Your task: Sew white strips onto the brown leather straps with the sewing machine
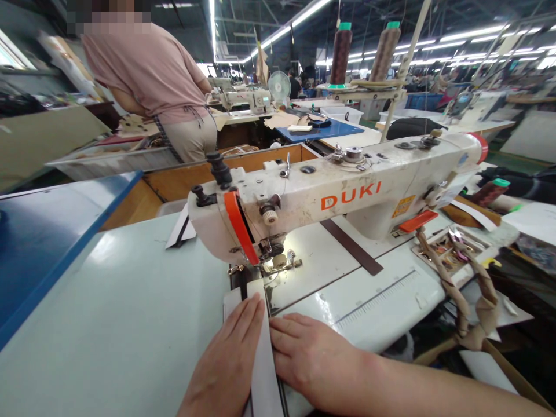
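Brown spools (pixel 341 58), sewing machine (pixel 304 197) ahead; left hand (pixel 228 353) flat on strip (pixel 264 376), right hand (pixel 310 353) flat.

Sewing workshop, factory-floor type, not a home. Evidence: industrial sewing machine (pixel 304 200) marked DUKI set on a pale table (pixel 152 295) with a ruler scale (pixel 376 296) printed near right. Big thread cones (pixel 341 55) on a stand behind it. More machines (pixel 249 101) on tables far centre, also far right. Cut pieces (pixel 280 120) on a far table, bins (pixel 87 164) far left. Large hall: long rows of strip lights (pixel 310 13) overhead, standing fan (pixel 279 86) far centre. Co-worker (pixel 143 72) standing far left among the workstations.
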Demonstrator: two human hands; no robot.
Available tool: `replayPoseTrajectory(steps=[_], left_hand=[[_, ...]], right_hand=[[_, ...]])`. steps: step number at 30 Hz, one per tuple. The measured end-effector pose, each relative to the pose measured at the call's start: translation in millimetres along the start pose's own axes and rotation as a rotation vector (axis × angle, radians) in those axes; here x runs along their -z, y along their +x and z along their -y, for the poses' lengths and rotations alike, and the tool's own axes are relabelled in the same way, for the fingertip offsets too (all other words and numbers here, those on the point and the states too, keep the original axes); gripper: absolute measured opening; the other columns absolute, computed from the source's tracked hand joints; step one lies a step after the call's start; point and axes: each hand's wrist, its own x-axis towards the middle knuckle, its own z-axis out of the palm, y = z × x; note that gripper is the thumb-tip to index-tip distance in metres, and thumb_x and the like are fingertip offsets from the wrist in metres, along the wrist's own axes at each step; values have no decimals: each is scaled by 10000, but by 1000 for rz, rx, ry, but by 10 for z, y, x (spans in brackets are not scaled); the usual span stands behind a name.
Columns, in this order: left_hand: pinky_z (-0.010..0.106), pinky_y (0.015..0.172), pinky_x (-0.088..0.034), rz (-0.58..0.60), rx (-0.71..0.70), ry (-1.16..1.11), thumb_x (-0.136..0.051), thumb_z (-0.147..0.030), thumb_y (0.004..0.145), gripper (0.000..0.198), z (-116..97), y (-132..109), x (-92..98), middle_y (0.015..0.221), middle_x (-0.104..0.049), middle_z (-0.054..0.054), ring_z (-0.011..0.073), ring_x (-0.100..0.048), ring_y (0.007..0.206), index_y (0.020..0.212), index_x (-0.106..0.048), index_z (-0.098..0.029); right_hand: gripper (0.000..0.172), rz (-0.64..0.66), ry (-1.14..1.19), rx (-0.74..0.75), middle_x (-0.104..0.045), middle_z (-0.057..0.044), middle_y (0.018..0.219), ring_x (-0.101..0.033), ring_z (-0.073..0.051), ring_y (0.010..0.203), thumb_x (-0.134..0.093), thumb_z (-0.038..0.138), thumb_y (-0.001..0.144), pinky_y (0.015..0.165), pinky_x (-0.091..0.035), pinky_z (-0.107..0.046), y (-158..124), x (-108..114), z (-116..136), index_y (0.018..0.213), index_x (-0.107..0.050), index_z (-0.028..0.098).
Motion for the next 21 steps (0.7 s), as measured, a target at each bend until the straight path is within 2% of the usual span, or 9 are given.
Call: replayPoseTrajectory(steps=[8,11,15,21], left_hand=[[382,989,-472,41,8,-38,-313,-24,760,600,7,-14,9,1318,-579,170,248,-525,1235,1346,-435,-70],[381,965,-492,58,8,-12,-320,-31,765,547,1,9,3,1291,-600,168,248,-540,1219,1277,-509,-72],[345,917,-520,23,-30,24,-306,-6,772,471,2,85,28,1183,-665,170,236,-613,1124,1128,-612,-52],[321,883,-531,162,23,-83,-267,16,777,499,41,209,117,1185,-670,158,201,-649,1066,1112,-628,-64]], right_hand=[[151,-5,10,4,-639,-110,1096,-516,-239,1108,-529,203,936,952,-448,-346,-4,-8,-2,905,-647,114],[146,-8,11,2,-633,-109,1123,-511,-240,1126,-528,197,939,963,-445,-344,-11,-9,0,915,-644,112],[155,-38,-19,-24,-624,-103,1142,-519,-223,1113,-492,180,962,981,-432,-329,-8,-16,-6,940,-629,110],[57,-91,-36,-172,-641,-69,981,-560,-213,942,-555,148,921,916,-453,-341,64,-114,-45,924,-604,118]])
